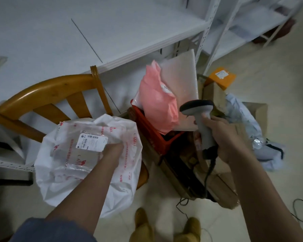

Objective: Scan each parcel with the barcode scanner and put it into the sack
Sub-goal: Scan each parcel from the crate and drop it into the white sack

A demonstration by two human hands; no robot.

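- My left hand (112, 151), reaching into the sack (87, 163), has its grip closed on a labelled parcel (93, 142).
- My right hand (226, 137) is wrapped around the scanner (199, 116).
- Beyond, the pink parcel (157, 105) stands upright in the red crate (150, 130), between the hands and nearer the right.

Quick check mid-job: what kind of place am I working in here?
Likely a small parcel sorting or storage room: white metal shelving, a red crate of mailers such as a pink parcel, and a barcode scanner in the right hand.
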